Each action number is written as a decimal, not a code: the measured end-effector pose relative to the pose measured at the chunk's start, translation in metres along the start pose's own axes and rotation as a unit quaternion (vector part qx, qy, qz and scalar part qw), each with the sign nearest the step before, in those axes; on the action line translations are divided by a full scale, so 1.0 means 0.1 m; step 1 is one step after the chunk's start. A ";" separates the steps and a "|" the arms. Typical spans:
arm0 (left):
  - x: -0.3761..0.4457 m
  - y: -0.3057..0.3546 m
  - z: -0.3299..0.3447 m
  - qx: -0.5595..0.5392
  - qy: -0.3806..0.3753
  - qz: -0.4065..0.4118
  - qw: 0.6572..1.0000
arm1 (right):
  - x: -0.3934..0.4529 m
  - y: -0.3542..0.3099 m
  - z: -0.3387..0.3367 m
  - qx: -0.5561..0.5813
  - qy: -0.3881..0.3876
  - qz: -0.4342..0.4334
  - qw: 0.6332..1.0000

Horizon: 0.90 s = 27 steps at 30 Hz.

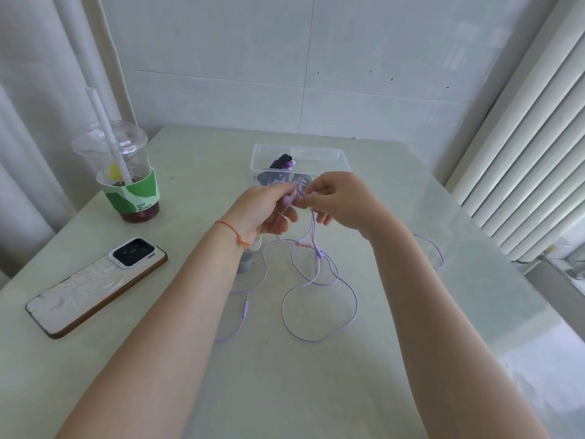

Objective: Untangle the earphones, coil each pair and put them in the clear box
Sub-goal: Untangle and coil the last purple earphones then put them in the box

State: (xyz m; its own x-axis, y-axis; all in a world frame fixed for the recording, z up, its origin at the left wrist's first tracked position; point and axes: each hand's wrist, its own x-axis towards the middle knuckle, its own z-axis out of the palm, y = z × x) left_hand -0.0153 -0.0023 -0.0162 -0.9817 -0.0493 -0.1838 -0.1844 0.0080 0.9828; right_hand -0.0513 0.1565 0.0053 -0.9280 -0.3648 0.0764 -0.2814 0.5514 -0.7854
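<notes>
Lilac earphones (318, 282) trail in loose loops over the pale table, with the plug (246, 304) lying near my left forearm. My left hand (264, 210) pinches an earbud end of the cable above the table. My right hand (340, 201) pinches the cable right beside it, fingertips almost touching the left ones. Just behind both hands stands the clear box (335, 156), holding dark and purple earphones (282, 162) partly hidden by my fingers.
A plastic cup (126, 175) with a straw and green sleeve stands at the back left. A phone (98, 285) lies face down at the left. A small grey object (247, 262) sits under my left wrist. A radiator (531, 166) lines the right side.
</notes>
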 end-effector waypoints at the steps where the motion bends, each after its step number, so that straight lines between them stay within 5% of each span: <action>1: 0.02 -0.01 -0.01 0.007 0.008 -0.003 1.000 | 0.00 0.01 -0.03 0.008 0.003 0.002 1.000; 11: 0.10 -0.06 -0.04 0.021 0.047 0.015 0.999 | 0.04 0.08 -0.12 0.098 0.055 0.001 0.994; 21: 0.02 -0.09 0.05 0.092 -0.109 0.055 0.988 | 0.10 0.06 -0.05 0.147 0.102 0.024 0.983; 27: 0.13 -0.11 0.00 -0.018 0.082 0.090 0.992 | 0.02 0.05 -0.09 0.098 -0.018 0.060 0.993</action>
State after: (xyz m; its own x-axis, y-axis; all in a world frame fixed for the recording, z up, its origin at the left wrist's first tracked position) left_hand -0.0262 -0.0028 -0.0297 -0.9771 -0.2129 -0.0037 -0.0030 -0.0040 1.0000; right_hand -0.0565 0.1652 0.0066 -0.9419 -0.3330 -0.0445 -0.1125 0.4375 -0.8922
